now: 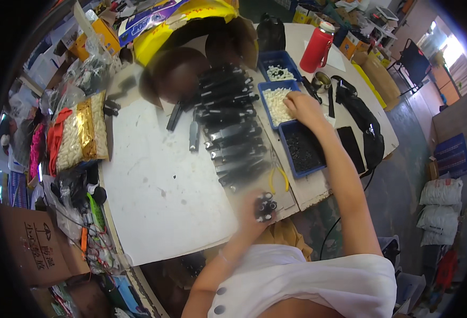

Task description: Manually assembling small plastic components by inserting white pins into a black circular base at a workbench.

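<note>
motion blur smears the left hand (pixel 254 212) at 6 o'clock; it is closed around a small black part with round ends (pixel 265 206), detail not readable. the right hand (pixel 303 108), at 1 o'clock, rests fingers-down in a blue tray of small white pieces (pixel 276 103); the fingertips are buried, so whether they pinch anything cannot be told. a second blue tray of white pieces (pixel 278 68) sits just beyond at 12 o'clock, and a blue tray of tiny black pieces (pixel 302 151) lies just nearer, under the forearm. the fisheye rim cuts off the room edges.

the work surface is a pale round table (pixel 159 180), scuffed and spotted. a long row of black, glossy elongated parts (pixel 228 127) runs down its middle. yellow-handled pliers (pixel 278 177) lie at 5 o'clock of that row. a red flask (pixel 317 47) stands at 1 o'clock. bagged white goods (pixel 82 135) crowd 9 o'clock.
</note>
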`<state>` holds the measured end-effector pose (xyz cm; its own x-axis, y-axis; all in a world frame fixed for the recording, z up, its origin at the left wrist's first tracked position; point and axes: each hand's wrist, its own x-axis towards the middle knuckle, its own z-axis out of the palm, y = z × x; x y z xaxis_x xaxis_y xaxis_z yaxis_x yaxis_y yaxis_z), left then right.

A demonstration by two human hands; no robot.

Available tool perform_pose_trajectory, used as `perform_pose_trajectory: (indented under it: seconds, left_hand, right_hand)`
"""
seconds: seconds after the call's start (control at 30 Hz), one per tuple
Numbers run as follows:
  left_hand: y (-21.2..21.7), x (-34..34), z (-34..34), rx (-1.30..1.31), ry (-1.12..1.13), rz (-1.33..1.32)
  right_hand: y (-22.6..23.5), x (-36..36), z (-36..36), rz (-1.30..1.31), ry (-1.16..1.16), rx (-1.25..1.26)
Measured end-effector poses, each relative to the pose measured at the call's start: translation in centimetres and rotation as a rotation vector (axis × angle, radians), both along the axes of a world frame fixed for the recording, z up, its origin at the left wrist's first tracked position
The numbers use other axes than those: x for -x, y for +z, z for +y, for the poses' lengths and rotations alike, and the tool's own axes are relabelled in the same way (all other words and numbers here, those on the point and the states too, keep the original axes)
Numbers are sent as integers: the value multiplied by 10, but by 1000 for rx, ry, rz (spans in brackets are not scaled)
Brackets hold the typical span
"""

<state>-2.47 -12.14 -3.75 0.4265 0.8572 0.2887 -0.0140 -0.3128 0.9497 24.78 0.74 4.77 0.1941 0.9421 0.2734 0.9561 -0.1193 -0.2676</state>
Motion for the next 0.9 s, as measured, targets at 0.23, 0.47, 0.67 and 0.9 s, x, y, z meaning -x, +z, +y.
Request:
perform_pose_trajectory:
  seconds: [0.23,0.47,0.67,0.9]
  left_hand:
    - [1,-3,1,-56,4,-30]
    - [4,0,4,-170,5,10]
    - [6,-2,3,-192,11,-59]
    - [9,-1,3,-52,-26,-72]
  right_hand:
    - [48,55,-82,974,195,111]
    - [62,113,-156,876,372,310]
    - [47,127,-166,613,399,49]
    - [41,128,-162,414,510,-76]
